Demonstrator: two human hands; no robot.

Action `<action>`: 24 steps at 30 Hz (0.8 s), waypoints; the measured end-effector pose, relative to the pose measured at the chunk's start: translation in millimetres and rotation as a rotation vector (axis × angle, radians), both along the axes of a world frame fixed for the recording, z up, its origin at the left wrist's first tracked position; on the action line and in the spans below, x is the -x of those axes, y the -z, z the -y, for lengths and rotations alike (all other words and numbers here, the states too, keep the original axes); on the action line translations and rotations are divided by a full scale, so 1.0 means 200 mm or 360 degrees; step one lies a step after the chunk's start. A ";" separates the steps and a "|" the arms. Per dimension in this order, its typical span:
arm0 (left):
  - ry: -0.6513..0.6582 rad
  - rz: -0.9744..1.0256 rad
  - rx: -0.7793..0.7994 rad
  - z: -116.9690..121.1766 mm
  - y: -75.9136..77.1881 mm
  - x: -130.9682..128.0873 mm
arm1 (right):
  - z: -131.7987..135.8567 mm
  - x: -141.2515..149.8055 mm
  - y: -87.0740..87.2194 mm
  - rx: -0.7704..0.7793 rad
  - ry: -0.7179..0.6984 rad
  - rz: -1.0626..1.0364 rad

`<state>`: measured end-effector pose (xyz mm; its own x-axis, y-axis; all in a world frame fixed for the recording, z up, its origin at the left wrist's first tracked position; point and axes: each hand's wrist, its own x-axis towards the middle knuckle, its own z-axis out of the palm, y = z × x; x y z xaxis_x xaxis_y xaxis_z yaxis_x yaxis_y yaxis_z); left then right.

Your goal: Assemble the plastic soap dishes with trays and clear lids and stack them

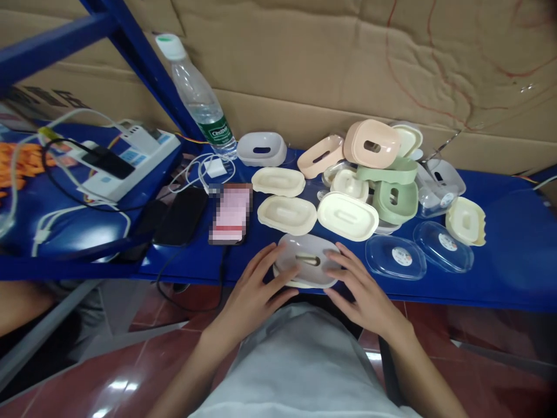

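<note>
Between my two hands, at the front edge of the blue table, is a grey oval plastic box part (319, 273) with a slot in its middle. A cream piece shows beneath it and through the slot. My left hand (265, 278) grips its left side, fingers on the top and thumb low at the front. On the right side, my right hand (357, 281) holds it the same way. Just behind lie cream oval trays (287, 215) and a paler cream oval lid (348, 216).
Peach shells (373, 144), green shells (395, 201) and clear covers (395, 256) are heaped to the right. A water bottle (202, 107), a lit phone (230, 213), a dark phone (180, 216) and a power strip (130, 165) stand or lie left. Cardboard (304, 64) rises behind.
</note>
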<state>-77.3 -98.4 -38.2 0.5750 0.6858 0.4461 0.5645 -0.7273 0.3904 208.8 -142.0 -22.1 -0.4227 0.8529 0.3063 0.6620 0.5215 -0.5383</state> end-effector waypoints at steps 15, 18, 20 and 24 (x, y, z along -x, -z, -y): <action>-0.0001 0.0110 -0.0150 0.00 0.02 0.03 | 0.01 0.02 0.00 -0.0099 -0.0040 0.0270; 0.0058 0.0134 -0.0123 0.01 0.02 0.04 | 0.02 0.03 -0.01 -0.0139 -0.0031 0.0321; 0.0083 0.0114 -0.0143 0.02 0.03 0.04 | 0.03 0.03 -0.01 -0.0157 -0.0028 0.0326; 0.0084 0.0083 -0.0221 0.03 0.03 0.05 | 0.04 0.03 0.00 -0.0261 -0.0030 0.0272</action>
<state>-87.8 -103.4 -44.0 0.5819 0.5852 0.5647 0.5058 -0.8042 0.3121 203.4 -150.3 -21.8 -0.4958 0.7890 0.3628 0.7256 0.6059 -0.3262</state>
